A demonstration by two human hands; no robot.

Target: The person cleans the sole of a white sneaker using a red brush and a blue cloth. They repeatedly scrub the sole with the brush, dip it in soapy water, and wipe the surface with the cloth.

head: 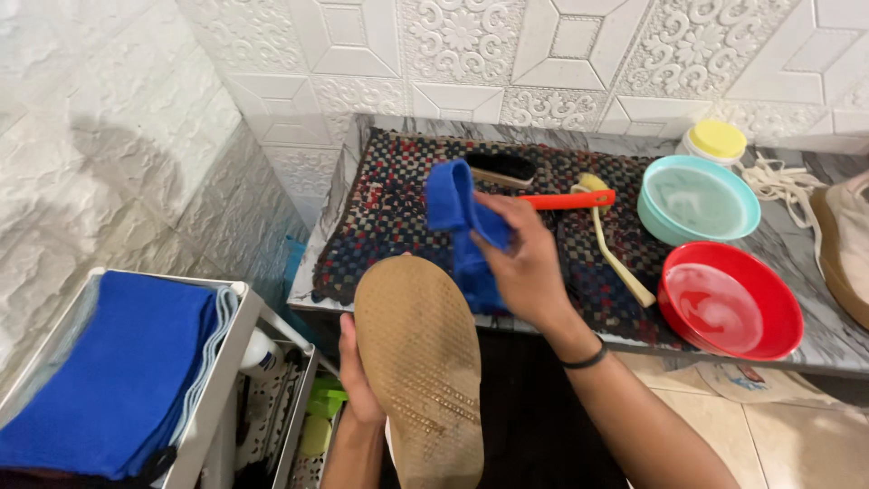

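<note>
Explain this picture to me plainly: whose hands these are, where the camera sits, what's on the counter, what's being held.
One camera, worn on a person's head, looks down at their own bare hands. The left hand holds a shoe sole-up. The right hand grips a blue cloth above it. On the counter lies a mat with brushes, a teal bowl, a red bowl, a yellow-lidded jar and laces. A rack at left carries folded blue towels.

A single head-worn camera looks steeply down and forward from close range, over the person's forearms, onto the marble table [797,244] against the tiled wall [543,54].
</note>
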